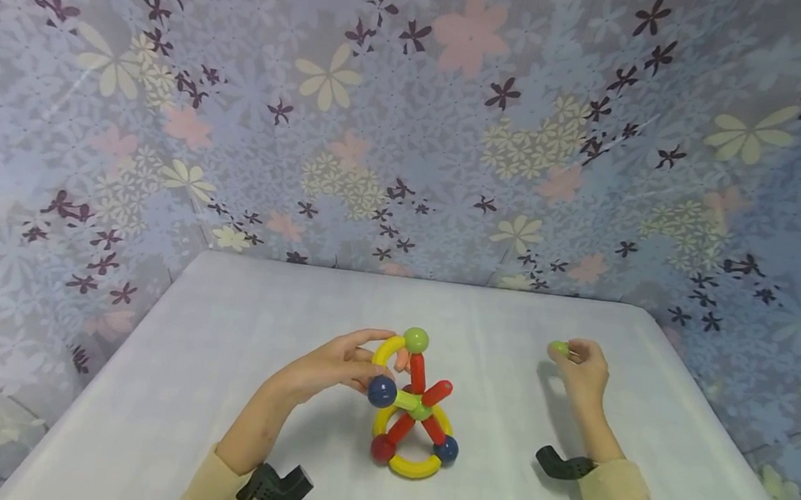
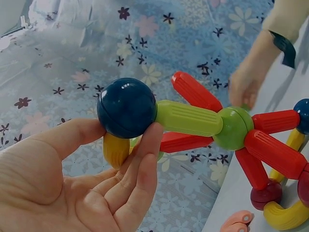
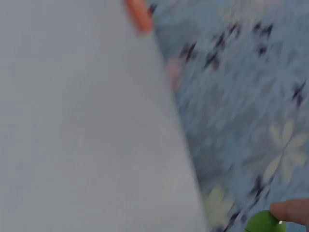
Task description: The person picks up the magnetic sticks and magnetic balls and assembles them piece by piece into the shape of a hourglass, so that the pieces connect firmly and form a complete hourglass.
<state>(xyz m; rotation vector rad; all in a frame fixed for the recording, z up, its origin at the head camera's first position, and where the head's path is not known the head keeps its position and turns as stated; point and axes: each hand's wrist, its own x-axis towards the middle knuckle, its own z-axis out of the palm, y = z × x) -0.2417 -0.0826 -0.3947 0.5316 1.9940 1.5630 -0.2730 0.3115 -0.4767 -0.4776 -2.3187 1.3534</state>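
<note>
A rod-and-ball toy structure (image 1: 415, 410) stands upright mid-table, a small green ball (image 1: 558, 348) well apart to its right.

White table (image 1: 235, 347) — rod-and-ball toy structure (image 1: 417, 410) standing mid-table, front
</note>
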